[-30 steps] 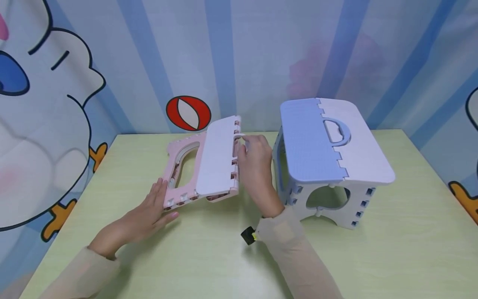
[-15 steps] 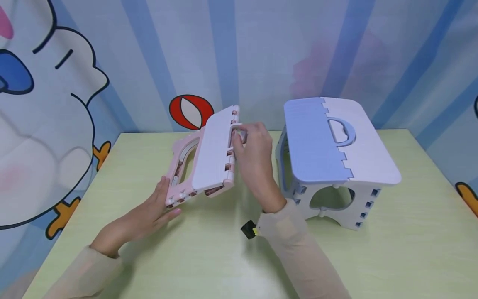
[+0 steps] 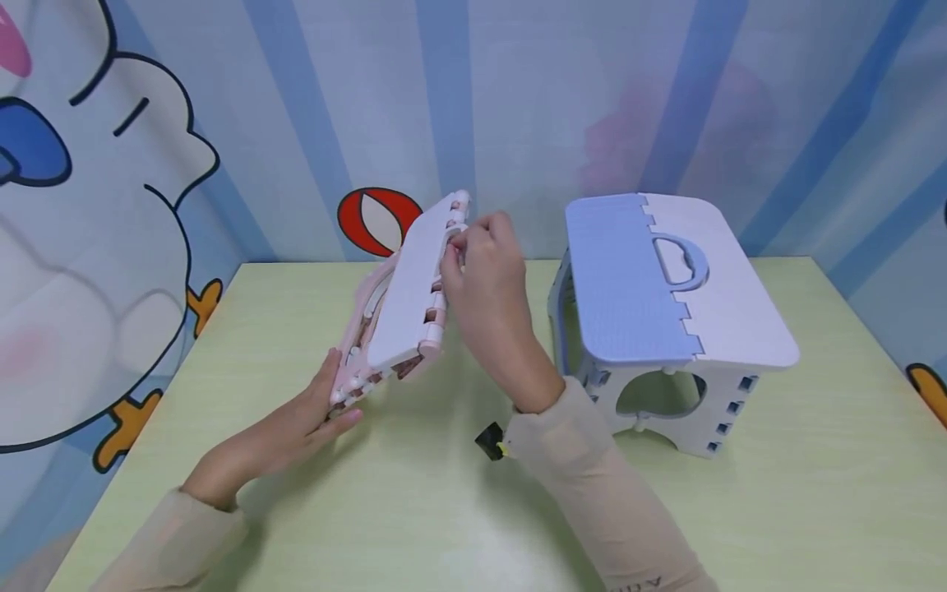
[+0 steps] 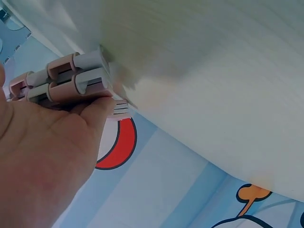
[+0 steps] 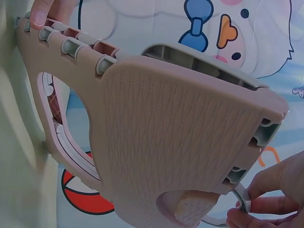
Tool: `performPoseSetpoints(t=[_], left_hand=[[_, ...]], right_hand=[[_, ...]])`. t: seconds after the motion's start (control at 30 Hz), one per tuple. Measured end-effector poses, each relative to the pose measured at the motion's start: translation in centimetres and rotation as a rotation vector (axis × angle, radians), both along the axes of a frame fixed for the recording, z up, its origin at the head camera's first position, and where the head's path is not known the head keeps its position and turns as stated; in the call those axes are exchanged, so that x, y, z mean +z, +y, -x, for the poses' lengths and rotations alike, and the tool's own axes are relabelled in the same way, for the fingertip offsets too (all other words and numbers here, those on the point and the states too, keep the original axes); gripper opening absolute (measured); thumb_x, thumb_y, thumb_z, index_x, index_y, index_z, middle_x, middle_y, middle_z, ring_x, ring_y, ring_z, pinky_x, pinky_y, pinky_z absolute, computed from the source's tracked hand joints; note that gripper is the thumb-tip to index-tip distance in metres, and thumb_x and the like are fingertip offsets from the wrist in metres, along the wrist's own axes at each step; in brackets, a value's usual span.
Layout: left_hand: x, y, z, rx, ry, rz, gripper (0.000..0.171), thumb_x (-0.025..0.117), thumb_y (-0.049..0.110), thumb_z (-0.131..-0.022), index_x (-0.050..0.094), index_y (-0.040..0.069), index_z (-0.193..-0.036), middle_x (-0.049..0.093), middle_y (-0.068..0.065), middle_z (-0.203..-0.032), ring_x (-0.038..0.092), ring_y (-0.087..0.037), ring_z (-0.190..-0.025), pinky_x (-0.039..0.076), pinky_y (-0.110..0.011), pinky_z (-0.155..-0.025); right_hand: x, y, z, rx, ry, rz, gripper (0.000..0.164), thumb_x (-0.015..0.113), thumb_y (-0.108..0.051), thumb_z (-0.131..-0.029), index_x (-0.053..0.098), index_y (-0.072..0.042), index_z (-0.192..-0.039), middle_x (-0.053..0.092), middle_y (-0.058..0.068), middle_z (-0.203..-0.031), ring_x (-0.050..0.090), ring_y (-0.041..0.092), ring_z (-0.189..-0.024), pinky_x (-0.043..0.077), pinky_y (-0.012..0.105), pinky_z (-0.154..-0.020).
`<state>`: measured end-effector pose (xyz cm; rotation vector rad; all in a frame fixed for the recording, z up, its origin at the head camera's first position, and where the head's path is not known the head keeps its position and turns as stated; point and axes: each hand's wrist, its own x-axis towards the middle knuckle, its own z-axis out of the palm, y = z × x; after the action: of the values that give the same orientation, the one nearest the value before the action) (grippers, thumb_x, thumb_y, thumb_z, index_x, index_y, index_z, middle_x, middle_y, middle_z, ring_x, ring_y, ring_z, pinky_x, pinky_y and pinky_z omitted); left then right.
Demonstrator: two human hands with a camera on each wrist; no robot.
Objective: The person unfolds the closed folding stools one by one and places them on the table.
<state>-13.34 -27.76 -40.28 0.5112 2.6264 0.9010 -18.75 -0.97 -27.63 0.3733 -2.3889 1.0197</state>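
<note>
Head view: a folding stool of pink and white plastic point(image 3: 410, 288), partly folded, is held tilted between the two hands, its white panel facing up. The left hand point(image 3: 288, 423) touches its lower end, fingers extended, thumb apart from them. The right hand point(image 3: 491, 288) is at the raised edge, fingers bent. To the right, a blue-and-white plastic stool point(image 3: 621, 271) stands upright with legs unfolded on the pale green table point(image 3: 414, 526), well apart from the left hand.

Left wrist view: the pink-and-white hinged edge lies just beyond the palm; one digit touches its end. The other fingers are mostly hidden.

Right wrist view: the stool's pink textured panel faces the camera. Right thumb and fingers are clamped on a pale plastic handle loop point(image 5: 244, 198) at the panel's edge. At the opposite end, a left-hand digit rests on the hinged edge.
</note>
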Motion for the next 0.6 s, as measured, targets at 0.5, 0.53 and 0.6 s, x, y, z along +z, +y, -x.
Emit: performPoseSetpoints(t=[0.5,0.53,0.6], left_hand=[[0.3,0.0,-0.3,0.016,-0.024,-0.059,0.095,0.051,0.046,-0.103,-0.024,0.019,-0.155,-0.012,-0.015,-0.164,0.002,-0.039,-0.149,0.017,-0.064,-0.113],[0.3,0.0,-0.3,0.016,-0.023,-0.062,0.095,0.051,0.046,-0.103,-0.024,0.02,-0.155,-0.011,-0.015,-0.165,0.003,-0.039,-0.149,0.017,-0.064,-0.113],[0.3,0.0,-0.3,0.016,-0.024,-0.074,0.095,0.052,0.045,-0.103,-0.023,0.02,-0.155,-0.01,-0.015,-0.165,0.004,-0.039,-0.149,0.017,-0.064,-0.113]], right_hand=[[1.5,-1.0,0.0,0.064,0.101,-0.139,0.022,0.063,-0.007,-0.096,0.071,0.011,-0.105,0.056,0.02,-0.11,0.06,0.026,-0.099,0.057,0.029,-0.083],[1.6,-1.0,-0.1,0.066,0.099,-0.146,0.022,0.063,-0.007,-0.096,0.07,0.012,-0.105,0.056,0.02,-0.11,0.06,0.026,-0.099,0.057,0.028,-0.083],[1.9,-1.2,-0.1,0.07,0.101,-0.169,0.024,0.063,-0.007,-0.096,0.069,0.013,-0.107,0.056,0.02,-0.111,0.059,0.026,-0.101,0.056,0.028,-0.084]])
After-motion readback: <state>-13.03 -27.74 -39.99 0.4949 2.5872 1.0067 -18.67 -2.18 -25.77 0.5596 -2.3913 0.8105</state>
